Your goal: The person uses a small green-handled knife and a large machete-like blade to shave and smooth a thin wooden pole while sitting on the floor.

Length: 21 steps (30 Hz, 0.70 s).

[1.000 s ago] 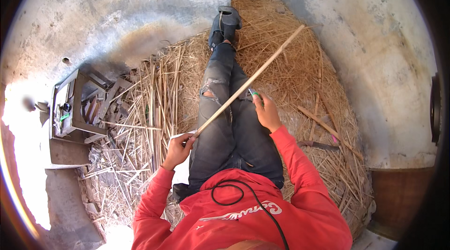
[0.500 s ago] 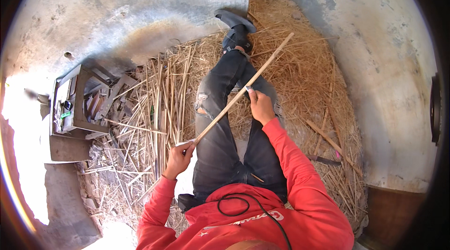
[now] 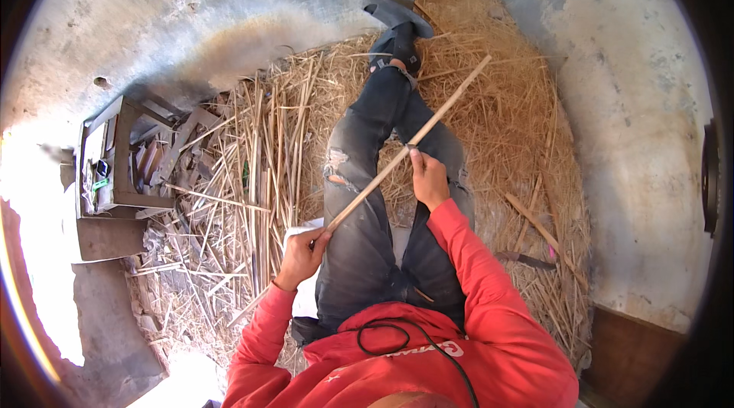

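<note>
A long pale bamboo strip [image 3: 451,102] slants across my lap, from lower left to upper right. My left hand [image 3: 303,256] is closed round its lower end, above my left thigh. Further up the strip, my right hand [image 3: 430,178] is closed, thumb and fingers at the strip's near edge. Something small and dark shows at those fingertips, pressed against the strip; its kind is too small to make out. The strip's far end sticks out free beyond my right knee. A white patch of something lies under my left hand, mostly hidden.
Many split strips [image 3: 264,171] lie piled to my left, beside a worn wooden box frame [image 3: 145,198]. Thin shavings [image 3: 489,125] cover the floor ahead and right. A dark knife-like tool [image 3: 526,260] lies by my right side near a wooden stick [image 3: 535,223]. Walls [image 3: 619,102] close both sides.
My right hand has slid slightly down the strip toward my left hand. The whole scene has shifted a little in view. Both hands stay closed.
</note>
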Motion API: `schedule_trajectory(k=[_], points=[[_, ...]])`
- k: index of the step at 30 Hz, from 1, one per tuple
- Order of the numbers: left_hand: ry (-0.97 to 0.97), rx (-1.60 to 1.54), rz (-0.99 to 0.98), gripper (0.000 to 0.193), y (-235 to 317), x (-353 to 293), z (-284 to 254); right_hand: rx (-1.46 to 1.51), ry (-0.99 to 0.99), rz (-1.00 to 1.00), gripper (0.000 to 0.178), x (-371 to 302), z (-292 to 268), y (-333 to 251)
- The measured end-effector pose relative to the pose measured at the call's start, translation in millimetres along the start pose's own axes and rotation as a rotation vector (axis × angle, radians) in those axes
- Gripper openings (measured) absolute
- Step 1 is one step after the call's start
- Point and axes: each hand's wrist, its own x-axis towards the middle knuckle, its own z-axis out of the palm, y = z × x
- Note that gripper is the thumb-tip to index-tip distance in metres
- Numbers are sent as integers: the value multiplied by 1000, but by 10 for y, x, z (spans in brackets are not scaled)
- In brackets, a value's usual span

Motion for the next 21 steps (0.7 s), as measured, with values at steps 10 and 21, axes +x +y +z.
schedule_trajectory(k=[10, 21], points=[[13, 42, 32, 24, 98, 191, 61, 73, -190, 15, 51, -287, 256, -19], [55, -89, 90, 29, 412, 522, 278, -57, -316, -244, 42, -641, 247, -390]])
